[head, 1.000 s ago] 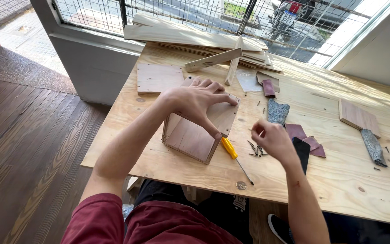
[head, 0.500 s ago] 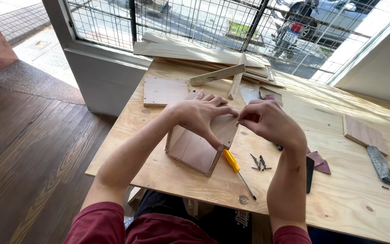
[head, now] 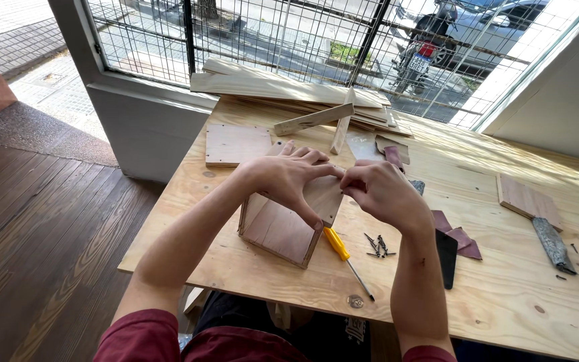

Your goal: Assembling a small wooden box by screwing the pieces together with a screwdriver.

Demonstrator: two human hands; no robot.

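Head view: left hand [head: 289, 181] grasps the wooden box [head: 283, 224]; right hand's [head: 383, 194] grip unclear (fingertips hidden).

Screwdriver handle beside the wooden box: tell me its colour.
Yellow, seen in the head view: the screwdriver handle lies on the table by the wooden box.

Plywood table [head: 504, 315]: pale, matt, grain and knots visible. Wooden box [head: 283, 231]: bare, smooth, reddish panels, unvarnished. Screwdriver [head: 346, 258]: glossy yellow plastic handle, thin metal shaft. Screws [head: 376, 245]: dark metal, dull. Sandpaper scraps [head: 460, 236]: maroon, rough. File [head: 553, 243]: grey, coarse metal. Floor [head: 41, 241]: dark wood planks, slight sheen.
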